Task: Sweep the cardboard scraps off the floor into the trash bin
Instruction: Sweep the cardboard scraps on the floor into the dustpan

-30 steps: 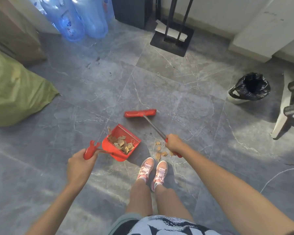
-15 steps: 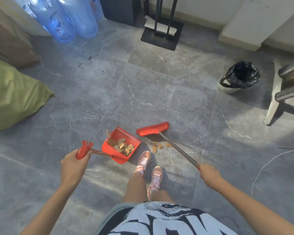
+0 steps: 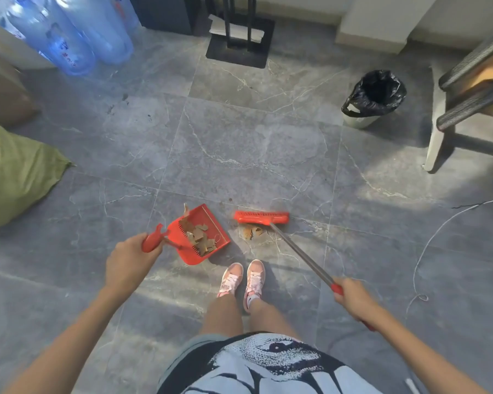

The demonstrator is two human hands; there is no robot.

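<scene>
Grey marbled tile floor (image 3: 254, 143). On it: scraps (image 3: 251, 232) just beside the broom head (image 3: 261, 217), a lined bin (image 3: 373, 99) well apart, green sack (image 3: 15, 174), water bottles (image 3: 69, 38), white cord (image 3: 427, 245).

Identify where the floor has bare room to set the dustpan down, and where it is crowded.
Free: the wide tiles between the broom head, the black stand base and the trash bin; also the tiles between the green sack and the dustpan. Crowded: around the shoes, where loose scraps lie.
</scene>
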